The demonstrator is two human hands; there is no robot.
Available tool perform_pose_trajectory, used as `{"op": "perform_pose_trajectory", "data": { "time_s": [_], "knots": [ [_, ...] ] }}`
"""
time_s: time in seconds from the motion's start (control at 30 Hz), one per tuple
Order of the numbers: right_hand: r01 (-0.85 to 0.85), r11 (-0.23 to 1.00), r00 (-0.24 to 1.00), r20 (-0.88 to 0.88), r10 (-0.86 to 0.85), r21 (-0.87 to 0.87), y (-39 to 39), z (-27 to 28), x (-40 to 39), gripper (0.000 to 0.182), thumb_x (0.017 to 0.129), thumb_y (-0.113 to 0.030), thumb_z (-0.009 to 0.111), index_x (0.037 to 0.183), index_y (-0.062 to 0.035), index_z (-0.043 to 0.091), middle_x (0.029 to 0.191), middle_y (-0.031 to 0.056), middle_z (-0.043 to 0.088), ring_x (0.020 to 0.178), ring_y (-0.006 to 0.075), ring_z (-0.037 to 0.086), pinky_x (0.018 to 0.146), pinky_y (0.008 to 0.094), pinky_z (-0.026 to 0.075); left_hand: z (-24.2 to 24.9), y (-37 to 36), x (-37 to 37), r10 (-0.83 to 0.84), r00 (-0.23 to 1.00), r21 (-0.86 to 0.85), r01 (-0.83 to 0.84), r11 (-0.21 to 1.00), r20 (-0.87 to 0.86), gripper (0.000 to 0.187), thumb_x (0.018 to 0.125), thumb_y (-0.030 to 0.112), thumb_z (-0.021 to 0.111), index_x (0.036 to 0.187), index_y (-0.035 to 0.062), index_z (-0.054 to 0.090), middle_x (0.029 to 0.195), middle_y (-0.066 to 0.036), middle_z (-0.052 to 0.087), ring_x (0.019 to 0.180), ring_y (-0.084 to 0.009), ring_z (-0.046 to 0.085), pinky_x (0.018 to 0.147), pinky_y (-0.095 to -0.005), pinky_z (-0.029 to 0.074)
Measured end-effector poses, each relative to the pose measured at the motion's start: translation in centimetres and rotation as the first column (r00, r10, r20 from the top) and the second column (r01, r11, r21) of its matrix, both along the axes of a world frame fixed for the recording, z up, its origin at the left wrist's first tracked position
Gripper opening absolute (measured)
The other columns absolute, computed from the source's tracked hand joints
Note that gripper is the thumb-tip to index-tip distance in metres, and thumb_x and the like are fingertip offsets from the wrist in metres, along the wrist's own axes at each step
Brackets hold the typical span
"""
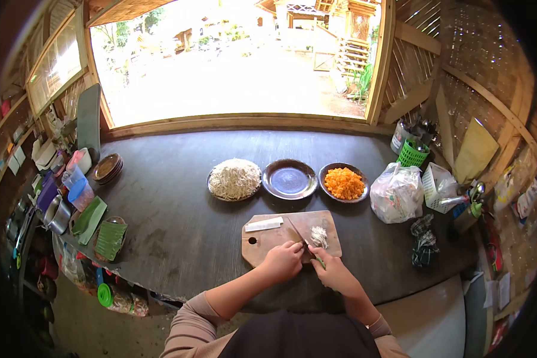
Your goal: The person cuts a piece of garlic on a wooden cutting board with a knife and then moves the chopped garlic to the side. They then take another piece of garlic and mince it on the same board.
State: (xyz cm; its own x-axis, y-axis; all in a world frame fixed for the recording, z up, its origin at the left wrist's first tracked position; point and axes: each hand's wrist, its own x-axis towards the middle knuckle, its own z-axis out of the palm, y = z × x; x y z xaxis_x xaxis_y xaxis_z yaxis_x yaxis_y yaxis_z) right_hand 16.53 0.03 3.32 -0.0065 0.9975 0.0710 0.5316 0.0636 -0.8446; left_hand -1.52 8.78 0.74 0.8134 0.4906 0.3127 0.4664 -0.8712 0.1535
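At the left of the dark surface (167,203), smooth green leaves (111,240) lie near a shiny metal pot (58,216). Rightward rises a rounded mound of pale, stringy shreds (234,178). In front of me is the wooden cutting board (274,240), flat, with cut-off corners and a round hole near its left edge. On its upper left rests a white strip (264,224), straight-edged; I judge it light and fairly firm, best pinched by its long sides. My left hand (283,261) presses down with curled fingers just beside the blade; I cannot tell what lies under them. Behind the board stands a round, glossy plate (290,179). My right hand (327,268) is closed around the knife (296,230), thin and probably light, best held by its green handle. By it sits a small white heap (318,236), fine and likely soft, easily scattered, better scooped than pinched. Farther right come crumbly orange bits (344,183) and a crinkled plastic bag (397,194).
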Motion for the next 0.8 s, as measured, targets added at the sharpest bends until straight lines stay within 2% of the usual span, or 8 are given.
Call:
{"op": "perform_pose_trajectory", "data": {
  "time_s": [0.07,0.1,0.2,0.53,0.6,0.63,0.7,0.8],
  "knots": [
    [0.024,0.995,0.999,-0.019,-0.026,-0.101,-0.4,1.5,-0.2,0.038,0.098,-0.017,0.056,0.136,-0.0152,0.052,0.055,0.0078,0.057,0.043,0.0145,0.054,0.045,0.0322,0.046,-0.3,0.1,0.0,-0.021,1.000,0.107,0.021,0.994,0.001,0.036,0.081,0.022,0.061,0.109,-0.0009,0.067,0.121,-0.013,0.063,0.107,-0.0269,0.060,0.093,-0.0336,0.049],
    [0.044,0.978,0.998,-0.037,-0.052,-0.202,-0.8,2.3,-0.3,0.039,0.098,-0.018,0.056,0.136,-0.0157,0.052,0.054,0.0067,0.056,0.043,0.0138,0.054,0.045,0.0315,0.046,-0.6,0.3,0.0,-0.019,1.000,0.109,0.019,0.994,0.001,0.036,0.081,0.022,0.061,0.109,-0.0009,0.067,0.121,-0.013,0.063,0.107,-0.0269,0.060,0.093,-0.0336,0.049],
    [0.048,0.966,0.998,-0.014,-0.053,-0.252,-1.7,3.4,-0.5,0.036,0.098,-0.019,0.055,0.133,-0.0119,0.054,0.055,0.0105,0.057,0.044,0.0158,0.054,0.048,0.0325,0.046,-0.8,0.4,0.0,-0.046,0.999,0.056,0.047,0.997,-0.023,0.037,0.081,0.022,0.061,0.109,-0.0018,0.067,0.120,-0.013,0.063,0.107,-0.0271,0.060,0.093,-0.0333,0.049],
    [0.042,0.966,0.999,-0.022,-0.049,-0.256,-2.2,3.4,-0.3,0.037,0.097,-0.018,0.056,0.133,-0.0108,0.053,0.062,0.0189,0.062,0.052,0.0257,0.061,0.058,0.0388,0.051,-0.8,0.1,0.1,-0.003,1.000,0.036,0.003,0.999,0.010,0.037,0.081,0.021,0.061,0.109,-0.0029,0.067,0.121,-0.013,0.063,0.108,-0.0266,0.059,0.094,-0.0328,0.049],
    [0.052,0.977,0.998,0.057,-0.041,-0.207,-2.1,3.0,-0.4,0.036,0.096,-0.016,0.056,0.131,-0.0088,0.054,0.072,0.0252,0.064,0.063,0.0366,0.065,0.064,0.0422,0.052,-0.6,0.1,0.0,0.004,1.000,0.032,-0.005,0.999,0.015,0.037,0.081,0.021,0.061,0.109,-0.0028,0.066,0.121,-0.014,0.063,0.109,-0.0263,0.059,0.093,-0.0329,0.049],
    [0.051,0.977,0.998,0.057,-0.040,-0.207,-1.5,1.7,-0.4,0.036,0.096,-0.016,0.056,0.131,-0.0088,0.054,0.072,0.0252,0.064,0.063,0.0366,0.065,0.064,0.0422,0.052,-0.4,0.0,-0.1,0.013,1.000,0.000,-0.013,1.000,0.026,0.037,0.082,0.021,0.061,0.109,-0.0027,0.066,0.120,-0.013,0.063,0.109,-0.0263,0.059,0.094,-0.0334,0.049],
    [-0.012,0.962,0.994,0.106,-0.017,0.272,-0.6,-1.5,-0.3,0.036,0.097,-0.015,0.056,0.132,-0.0111,0.054,0.066,0.0180,0.063,0.052,0.0256,0.062,0.057,0.0375,0.051,-0.1,-0.2,0.0,0.013,0.999,-0.039,-0.012,0.999,0.036,0.037,0.082,0.020,0.061,0.110,-0.0027,0.066,0.120,-0.013,0.063,0.110,-0.0262,0.059,0.094,-0.0338,0.049],
    [-0.004,0.960,0.996,0.082,-0.020,0.279,0.2,-1.8,-0.5,0.035,0.096,-0.014,0.056,0.131,-0.0105,0.054,0.070,0.0214,0.063,0.056,0.0305,0.062,0.061,0.0402,0.051,0.2,-0.3,0.2,0.016,0.999,-0.071,-0.018,0.997,-0.032,0.037,0.082,0.020,0.060,0.111,-0.0029,0.065,0.120,-0.013,0.063,0.110,-0.0268,0.059,0.095,-0.0344,0.049]
  ]
}}
